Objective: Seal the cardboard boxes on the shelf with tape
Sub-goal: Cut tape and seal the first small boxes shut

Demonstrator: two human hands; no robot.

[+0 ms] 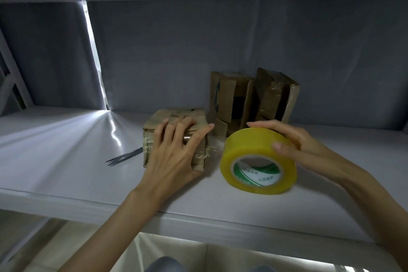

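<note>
Grey metal shelving fills the view, with a pale shelf board [66, 161] lit by a bright gap in the back panel at left. Near the middle of the board, a small cardboard box [176, 139] is pinned down by the left hand [174, 157], fingers spread flat over its top and front, apparently so that it stays put while tape is drawn. Clear tape is already seen crinkled along its front edge. Just to the right, a yellow roll of packing tape [258, 161] is held on edge by the right hand [295, 146], thumb and fingers curved around its rim. Behind, two more cardboard boxes [254, 97] stand upright against the back, one with a flap open. Scissors [123, 157] lie left of the pinned box.
</note>
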